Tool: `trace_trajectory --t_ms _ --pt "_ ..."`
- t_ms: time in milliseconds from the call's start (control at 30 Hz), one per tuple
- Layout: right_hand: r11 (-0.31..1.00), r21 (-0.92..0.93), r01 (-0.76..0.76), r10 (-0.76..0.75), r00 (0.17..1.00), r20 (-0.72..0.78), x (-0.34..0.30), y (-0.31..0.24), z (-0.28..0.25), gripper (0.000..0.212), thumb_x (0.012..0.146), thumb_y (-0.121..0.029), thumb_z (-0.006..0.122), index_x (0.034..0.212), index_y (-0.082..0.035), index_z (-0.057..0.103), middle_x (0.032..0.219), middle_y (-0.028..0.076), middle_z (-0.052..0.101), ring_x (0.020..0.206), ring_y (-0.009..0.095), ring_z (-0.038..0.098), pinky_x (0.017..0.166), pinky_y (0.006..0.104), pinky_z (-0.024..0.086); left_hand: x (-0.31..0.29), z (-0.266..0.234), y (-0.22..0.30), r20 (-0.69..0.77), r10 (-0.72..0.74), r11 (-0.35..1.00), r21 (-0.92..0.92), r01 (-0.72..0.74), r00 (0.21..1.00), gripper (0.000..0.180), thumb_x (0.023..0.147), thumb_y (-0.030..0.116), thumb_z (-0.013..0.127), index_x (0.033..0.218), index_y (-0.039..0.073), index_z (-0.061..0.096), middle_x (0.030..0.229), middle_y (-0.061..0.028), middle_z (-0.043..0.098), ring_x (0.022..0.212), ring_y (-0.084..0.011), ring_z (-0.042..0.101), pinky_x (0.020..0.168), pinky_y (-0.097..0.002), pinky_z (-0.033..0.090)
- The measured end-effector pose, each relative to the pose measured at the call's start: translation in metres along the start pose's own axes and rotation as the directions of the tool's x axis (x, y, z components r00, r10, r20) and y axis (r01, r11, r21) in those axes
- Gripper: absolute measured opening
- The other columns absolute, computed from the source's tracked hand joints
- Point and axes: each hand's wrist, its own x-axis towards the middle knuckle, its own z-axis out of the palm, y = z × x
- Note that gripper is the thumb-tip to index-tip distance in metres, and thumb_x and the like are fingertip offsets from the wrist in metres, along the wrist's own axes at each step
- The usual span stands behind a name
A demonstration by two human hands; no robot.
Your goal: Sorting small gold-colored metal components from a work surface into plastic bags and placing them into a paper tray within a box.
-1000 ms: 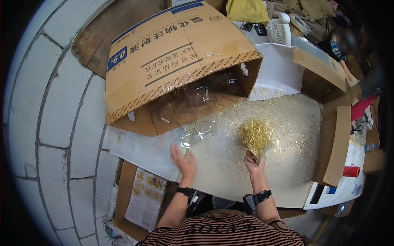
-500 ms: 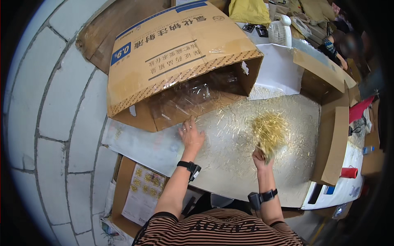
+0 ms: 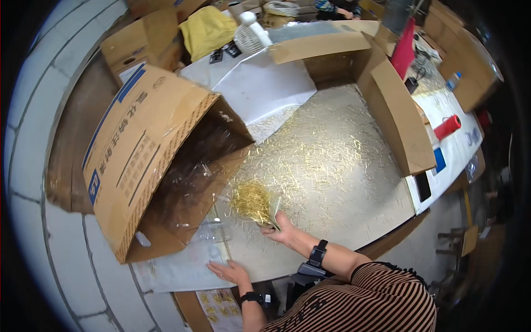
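Note:
A dense heap of thin gold pin-like pieces (image 3: 251, 202) lies by the open side of the big cardboard box. Against its right side stands a pale, thin, flat piece (image 3: 274, 207), gripped in my right hand (image 3: 281, 227); its exact kind does not show. My left hand (image 3: 229, 272) rests palm down on the near left of the table, fingers stretched out and holding nothing. Just beyond those fingers is a clear plastic box (image 3: 214, 230). Many loose gold pieces (image 3: 326, 149) are scattered across the pale tabletop (image 3: 332, 218).
The big cardboard box (image 3: 133, 144) lies on its side at left, clear plastic pieces inside. Cardboard walls (image 3: 406, 119) edge the table's right and far sides. Beyond stand a white fan (image 3: 251, 33) and yellow cloth (image 3: 207, 33). A red roll (image 3: 447, 128) is at right.
The gold heap has shifted left toward the big box along with my right hand. My left hand has drawn back from the box's edge. The view has turned to the right.

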Motion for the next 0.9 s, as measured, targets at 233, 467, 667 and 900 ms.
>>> trace_trajectory --t_ms 233,467,667,900 --pt "0.893 -0.44 0.092 -0.32 0.818 -0.478 -0.085 -0.036 0.078 0.038 0.095 -0.024 0.049 0.129 -0.006 0.043 0.108 0.008 0.056 0.092 0.018 0.057 0.07 0.0347 0.056 -0.012 0.019 -0.012 0.049 -0.038 0.971 0.239 0.025 0.998 0.062 0.086 0.015 0.05 0.139 -0.007 0.026 0.149 -0.0229 0.021 0.14 -0.0345 0.016 0.111 -0.0502 0.014" --pt "0.614 -0.691 0.382 -0.667 0.72 -0.193 -0.173 -0.107 0.053 0.048 0.096 -0.036 0.047 0.131 -0.005 0.041 0.122 0.015 0.052 0.098 0.017 0.058 0.08 0.0291 0.051 0.001 0.014 -0.003 0.047 -0.046 0.984 0.173 0.037 0.998 0.058 0.087 0.014 0.048 0.138 -0.005 0.028 0.149 -0.0218 0.02 0.141 -0.0334 0.014 0.112 -0.0505 0.012" --pt "0.219 -0.974 0.057 -0.891 0.419 -0.176 -0.241 -0.162 0.023 0.042 0.09 -0.021 0.058 0.125 -0.001 0.048 0.115 0.01 0.058 0.093 0.016 0.061 0.077 0.0294 0.051 0.003 0.01 -0.001 0.067 -0.052 0.981 0.189 0.038 0.996 0.06 0.087 0.015 0.048 0.139 -0.001 0.026 0.149 -0.0199 0.02 0.141 -0.0326 0.013 0.111 -0.0513 0.013" --pt "0.082 -0.979 0.185 -0.888 0.459 0.012 -0.247 -0.152 0.058 0.032 0.079 0.004 0.061 0.11 0.002 0.058 0.098 0.006 0.064 0.083 0.015 0.063 0.074 0.0285 0.052 -0.001 0.018 -0.006 0.058 -0.049 0.973 0.227 0.035 0.997 0.061 0.086 0.015 0.048 0.14 -0.001 0.026 0.15 -0.0186 0.02 0.141 -0.0317 0.013 0.112 -0.0501 0.013"
